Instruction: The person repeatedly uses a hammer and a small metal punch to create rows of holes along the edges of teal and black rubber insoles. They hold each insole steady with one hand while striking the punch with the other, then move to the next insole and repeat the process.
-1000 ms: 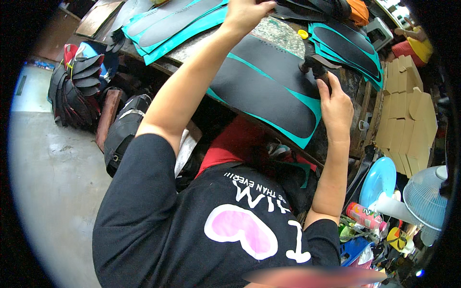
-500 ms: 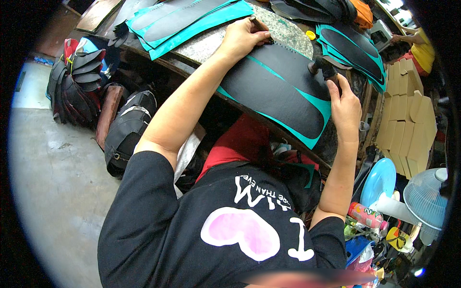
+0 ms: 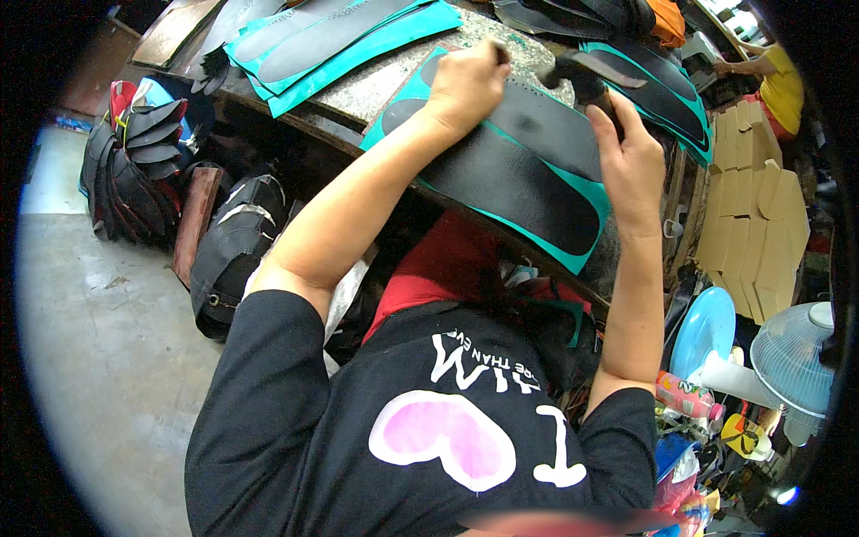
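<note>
My left hand is closed around a short hand punch, its top end showing above the fist and its lower end hidden. It is over the far part of a teal sheet with long black, rounded panels on it. Small holes run in a row along the far edge of the farther panel. Gripped in my right hand is a hammer, raised over the sheet's right end, its dark head pointing left toward the punch. The sheet lies across a stone slab on the workbench.
Further teal sheets with black panels are stacked at the far left and far right. Cardboard boxes and a fan stand to the right. A black bag and bundled black pieces are at the left. A person in yellow is beyond.
My left hand, with the punch, has turned and come nearer, now over the panels. My right hand has lifted the hammer away from the sheet. More of the sheet's left end shows.
</note>
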A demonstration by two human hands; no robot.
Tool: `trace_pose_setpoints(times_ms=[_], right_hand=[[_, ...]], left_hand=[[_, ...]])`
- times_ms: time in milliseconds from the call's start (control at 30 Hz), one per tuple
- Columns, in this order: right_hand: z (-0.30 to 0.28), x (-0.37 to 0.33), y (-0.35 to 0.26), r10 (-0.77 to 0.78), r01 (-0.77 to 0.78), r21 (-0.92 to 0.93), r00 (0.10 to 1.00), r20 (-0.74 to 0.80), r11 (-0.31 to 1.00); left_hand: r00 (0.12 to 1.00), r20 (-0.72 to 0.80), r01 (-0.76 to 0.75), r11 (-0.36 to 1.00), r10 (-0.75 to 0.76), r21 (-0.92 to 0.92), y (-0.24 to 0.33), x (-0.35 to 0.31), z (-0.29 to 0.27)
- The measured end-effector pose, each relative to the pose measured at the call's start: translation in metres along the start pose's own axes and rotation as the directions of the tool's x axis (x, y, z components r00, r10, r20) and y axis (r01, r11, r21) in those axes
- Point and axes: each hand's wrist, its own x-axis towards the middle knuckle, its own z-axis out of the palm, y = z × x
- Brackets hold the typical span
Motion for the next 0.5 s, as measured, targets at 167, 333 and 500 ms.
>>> trace_pose_setpoints(times_ms=[167, 333, 500], right_hand=[[-0.025, 0.003, 0.004, 0.019, -0.02, -0.012, 0.999, -0.039, 1.0], [-0.04, 0.0, -0.023, -0.233, 0.296, 0.226, 0.935, -0.268, 0.928], [-0.009, -0.007, -0.003, 0.0, -0.001, -0.081, 1.0, -0.01, 0.997]], left_hand=[[0.901, 0.23, 0.432, 0.709, -0.368, -0.557, -0.024, 0.005, 0.003], [0.988, 0.151, 0.072, 0.982, -0.046, -0.175, -0.01, 0.008, -0.004], [0.973, 0.17, -0.177, 0.979, 0.158, 0.102, 0.007, 0.006, 0.003]])
